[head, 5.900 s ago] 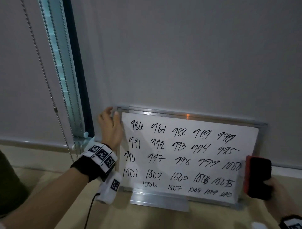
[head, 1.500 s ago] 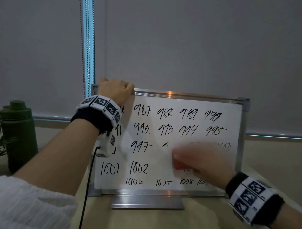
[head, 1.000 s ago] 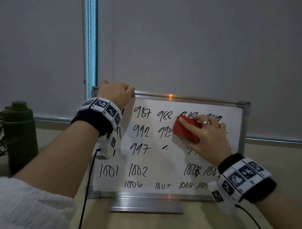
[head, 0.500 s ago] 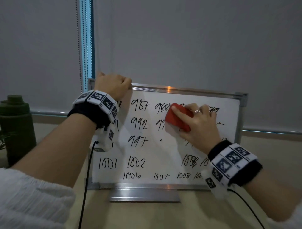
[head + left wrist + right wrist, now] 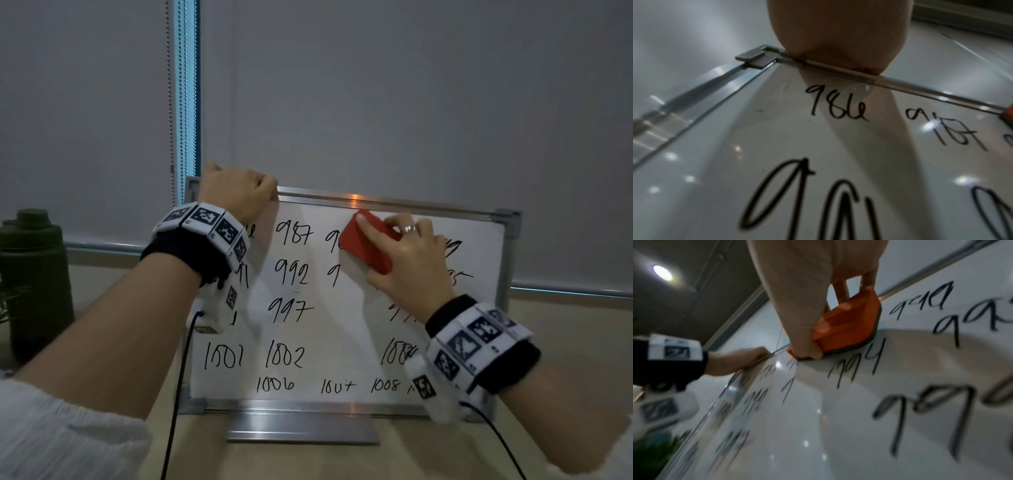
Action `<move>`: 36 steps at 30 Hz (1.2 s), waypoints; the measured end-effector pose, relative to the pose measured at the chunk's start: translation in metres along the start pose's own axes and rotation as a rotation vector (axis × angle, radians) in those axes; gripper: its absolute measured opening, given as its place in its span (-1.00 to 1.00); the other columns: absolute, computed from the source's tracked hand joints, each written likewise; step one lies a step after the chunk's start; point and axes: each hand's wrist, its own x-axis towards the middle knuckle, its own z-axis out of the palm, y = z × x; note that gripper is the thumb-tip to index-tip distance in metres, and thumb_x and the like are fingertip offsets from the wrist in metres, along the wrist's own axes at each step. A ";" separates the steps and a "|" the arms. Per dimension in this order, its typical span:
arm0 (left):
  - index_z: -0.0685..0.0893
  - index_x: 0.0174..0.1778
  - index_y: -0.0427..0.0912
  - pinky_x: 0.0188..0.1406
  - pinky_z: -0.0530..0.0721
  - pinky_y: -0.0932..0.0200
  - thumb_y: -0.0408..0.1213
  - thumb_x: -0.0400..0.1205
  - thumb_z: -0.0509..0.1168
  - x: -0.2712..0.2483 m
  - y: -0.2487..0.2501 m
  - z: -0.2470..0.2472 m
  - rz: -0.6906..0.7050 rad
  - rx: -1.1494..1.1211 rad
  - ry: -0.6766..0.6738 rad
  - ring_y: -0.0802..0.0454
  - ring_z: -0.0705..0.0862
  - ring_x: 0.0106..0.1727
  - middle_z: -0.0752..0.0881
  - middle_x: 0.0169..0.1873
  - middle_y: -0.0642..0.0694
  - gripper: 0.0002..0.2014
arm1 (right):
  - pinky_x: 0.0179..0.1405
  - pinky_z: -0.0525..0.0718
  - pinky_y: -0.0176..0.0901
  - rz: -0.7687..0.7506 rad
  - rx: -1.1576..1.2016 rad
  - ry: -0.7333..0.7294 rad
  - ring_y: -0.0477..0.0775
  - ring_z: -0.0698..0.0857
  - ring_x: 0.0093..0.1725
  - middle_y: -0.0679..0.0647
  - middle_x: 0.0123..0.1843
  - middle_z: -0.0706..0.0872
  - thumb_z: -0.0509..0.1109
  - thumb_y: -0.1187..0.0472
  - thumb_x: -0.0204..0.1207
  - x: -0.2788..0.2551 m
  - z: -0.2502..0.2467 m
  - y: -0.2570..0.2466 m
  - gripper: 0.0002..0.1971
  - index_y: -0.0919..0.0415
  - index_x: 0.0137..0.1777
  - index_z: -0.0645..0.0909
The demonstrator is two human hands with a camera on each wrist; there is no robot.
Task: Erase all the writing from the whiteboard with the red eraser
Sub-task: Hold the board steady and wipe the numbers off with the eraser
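Note:
A small metal-framed whiteboard (image 5: 346,329) stands upright on a stand, with rows of black handwritten numbers; its middle strip is wiped bare. My right hand (image 5: 409,258) grips the red eraser (image 5: 366,245) and presses it flat on the board near the top row, just under the top frame. In the right wrist view the eraser (image 5: 846,326) sits between finger and thumb, with numbers beside it. My left hand (image 5: 236,193) curls over the board's top left frame edge (image 5: 838,69) and holds it, above the "986".
A dark green bottle (image 5: 32,284) stands on the table at the left. Grey roller blinds with a bead chain (image 5: 169,102) hang behind the board. The board's metal foot (image 5: 303,428) juts forward on the tan table. Black cables trail from both wristbands.
My right hand has slid the eraser up and slightly left, from the second row to the top row, wiping away more of 988 and 993. The left hand has kept its hold.

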 end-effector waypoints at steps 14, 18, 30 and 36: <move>0.68 -0.23 -0.01 0.35 0.27 -0.02 -0.12 0.69 -0.10 0.002 -0.001 0.003 0.013 0.014 0.007 0.09 0.42 -0.49 0.52 -0.55 0.03 -0.57 | -0.28 0.51 0.09 -0.096 -0.049 -0.032 0.30 0.59 -0.14 0.26 -0.01 0.66 0.34 -0.16 0.30 0.013 -0.001 0.000 -0.42 -0.03 0.35 0.56; 0.71 -0.22 -0.03 0.34 0.27 -0.03 -0.12 0.68 -0.10 0.002 -0.002 0.003 0.022 0.022 0.011 0.01 0.47 -0.43 0.62 -0.46 -0.05 -0.55 | -0.25 0.52 0.06 -0.085 -0.022 -0.027 0.27 0.56 -0.16 0.26 0.00 0.65 0.53 -0.08 0.21 -0.013 0.012 -0.012 -0.28 0.00 0.40 0.43; 0.73 -0.25 -0.05 0.30 0.29 -0.02 -0.13 0.67 -0.10 0.006 -0.003 0.010 0.030 0.004 0.024 -0.04 0.54 -0.35 0.68 -0.40 -0.07 -0.54 | -0.25 0.53 0.09 -0.063 -0.025 -0.024 0.32 0.58 -0.14 0.32 0.00 0.65 0.54 -0.04 0.19 0.010 0.008 -0.012 -0.28 0.07 0.41 0.51; 0.76 -0.23 -0.09 0.30 0.29 -0.01 -0.13 0.66 -0.10 0.006 -0.003 0.009 0.027 0.000 0.028 -0.02 0.51 -0.38 0.64 -0.44 -0.04 -0.52 | -0.30 0.52 0.01 -0.398 -0.060 -0.115 0.17 0.55 -0.22 0.18 -0.04 0.69 0.56 -0.01 0.12 -0.063 0.028 -0.035 -0.22 -0.03 0.39 0.38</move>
